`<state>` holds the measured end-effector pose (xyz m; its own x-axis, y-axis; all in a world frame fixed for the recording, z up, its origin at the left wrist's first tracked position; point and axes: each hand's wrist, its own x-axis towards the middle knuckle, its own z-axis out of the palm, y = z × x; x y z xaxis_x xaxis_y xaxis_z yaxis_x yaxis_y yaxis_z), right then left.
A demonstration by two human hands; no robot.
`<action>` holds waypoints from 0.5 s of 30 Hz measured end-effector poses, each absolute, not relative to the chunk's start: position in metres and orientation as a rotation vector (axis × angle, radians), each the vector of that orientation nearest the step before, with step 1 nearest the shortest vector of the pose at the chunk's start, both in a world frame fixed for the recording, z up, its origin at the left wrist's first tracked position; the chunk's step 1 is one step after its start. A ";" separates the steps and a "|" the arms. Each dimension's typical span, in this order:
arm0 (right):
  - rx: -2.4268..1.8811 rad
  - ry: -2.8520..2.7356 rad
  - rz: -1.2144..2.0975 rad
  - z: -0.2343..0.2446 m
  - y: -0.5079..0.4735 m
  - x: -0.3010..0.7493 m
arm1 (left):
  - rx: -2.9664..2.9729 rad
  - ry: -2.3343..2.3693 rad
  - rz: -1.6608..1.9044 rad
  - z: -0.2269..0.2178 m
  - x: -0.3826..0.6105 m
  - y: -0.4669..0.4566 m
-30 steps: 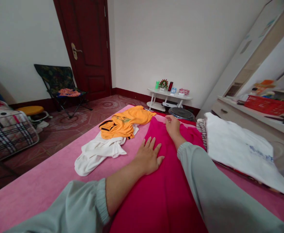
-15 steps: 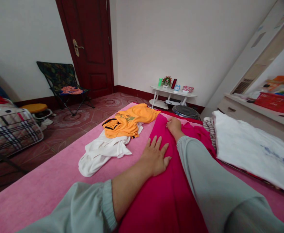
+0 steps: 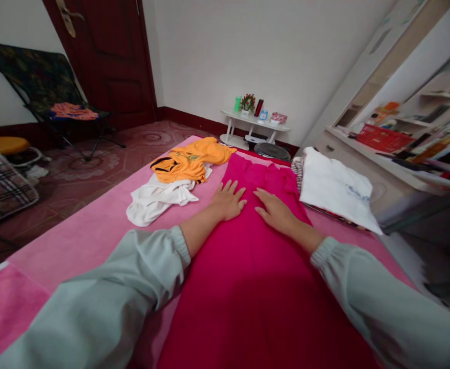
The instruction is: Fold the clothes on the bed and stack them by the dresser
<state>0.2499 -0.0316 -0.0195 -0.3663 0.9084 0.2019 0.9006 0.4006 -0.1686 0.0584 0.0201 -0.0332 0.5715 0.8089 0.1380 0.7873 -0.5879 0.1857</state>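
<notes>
A long magenta garment (image 3: 248,277) lies spread lengthwise over a pink bed cover (image 3: 90,241); its exact kind I cannot tell. My left hand (image 3: 228,201) rests flat on its left edge, fingers spread. On its right part lies my right hand (image 3: 276,211), palm down with the fingers stretched out. Left of the garment's far end is an orange top (image 3: 194,159) with dark trim, crumpled. It partly covers a white cloth garment (image 3: 159,200). To the right, a folded white garment (image 3: 336,187) with blue print lies on top of other folded clothes.
Beyond the bed stand a low white table (image 3: 255,120) with small items and a round dark lidded object (image 3: 273,150). A camouflage folding chair (image 3: 44,87) and a yellow stool (image 3: 4,145) are at left. On the right, a cabinet shelf holds a red basket (image 3: 384,138).
My right hand has let go of the pinched cloth at the far end, come nearer and flattened on the garment. The garment's right side is now spread wider. The view has shifted right and down.
</notes>
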 end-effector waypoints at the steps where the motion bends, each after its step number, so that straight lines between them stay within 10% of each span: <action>1: -1.456 -2.442 0.031 -0.014 -0.051 0.245 | 2.696 1.376 0.323 -0.034 0.058 0.019; 15: -0.708 -2.714 0.081 0.017 -0.218 0.203 | 2.638 1.369 0.540 -0.003 0.072 -0.002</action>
<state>0.2031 -0.2184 0.0170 -0.8202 0.4843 0.3046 0.4652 0.8744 -0.1375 0.0725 -0.0022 -0.0027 0.5274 0.8100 0.2564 0.7670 -0.5837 0.2665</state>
